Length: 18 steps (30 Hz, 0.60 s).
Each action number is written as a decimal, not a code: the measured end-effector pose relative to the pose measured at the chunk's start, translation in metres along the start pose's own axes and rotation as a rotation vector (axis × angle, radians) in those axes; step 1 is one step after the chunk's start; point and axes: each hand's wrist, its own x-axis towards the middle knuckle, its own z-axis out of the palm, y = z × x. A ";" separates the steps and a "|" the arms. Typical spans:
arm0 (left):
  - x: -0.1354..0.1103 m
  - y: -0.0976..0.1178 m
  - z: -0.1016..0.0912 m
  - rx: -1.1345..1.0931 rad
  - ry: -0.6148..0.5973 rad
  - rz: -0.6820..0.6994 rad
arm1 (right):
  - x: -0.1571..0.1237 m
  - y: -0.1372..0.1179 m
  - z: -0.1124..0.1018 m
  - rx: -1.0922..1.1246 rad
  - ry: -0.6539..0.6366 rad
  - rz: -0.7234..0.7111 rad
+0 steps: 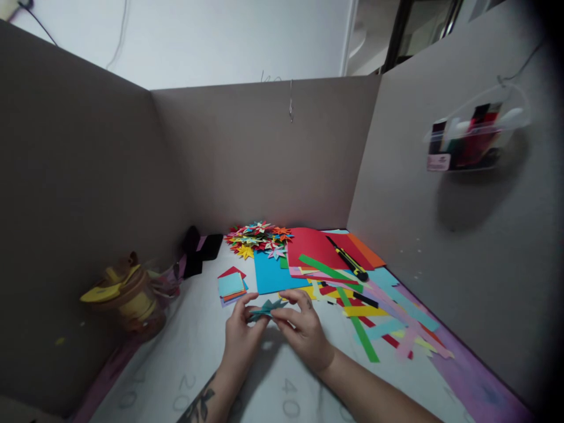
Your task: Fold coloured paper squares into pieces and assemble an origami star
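Between my two hands, just above the white work surface, is a folded blue paper star (pixel 268 309) with pointed tips. My left hand (pixel 244 330) pinches its left side between thumb and fingers. On the other side, the fingertips of my right hand (pixel 305 330) are closed on the star's right part. Beyond my left hand lies a small stack of square paper sheets (pixel 231 284), light blue on top. A blue paper sheet (pixel 275 273) lies flat just past the star.
A pile of colourful paper stars (pixel 259 238) sits at the back. Right of it are red sheets (pixel 308 244), a yellow-black utility knife (pixel 348 258) and scattered paper strips (pixel 361 335). A brown container (pixel 138 308) stands left; a clear bag (pixel 478 138) hangs from the right panel.
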 end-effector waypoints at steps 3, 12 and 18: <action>-0.001 0.000 0.000 0.007 0.012 0.007 | 0.000 -0.002 0.000 -0.015 -0.021 0.037; -0.004 -0.007 -0.002 0.125 -0.021 0.080 | 0.001 -0.001 0.001 0.055 -0.127 0.252; -0.004 -0.007 -0.001 0.181 -0.042 0.149 | 0.006 0.000 0.004 0.140 -0.114 0.420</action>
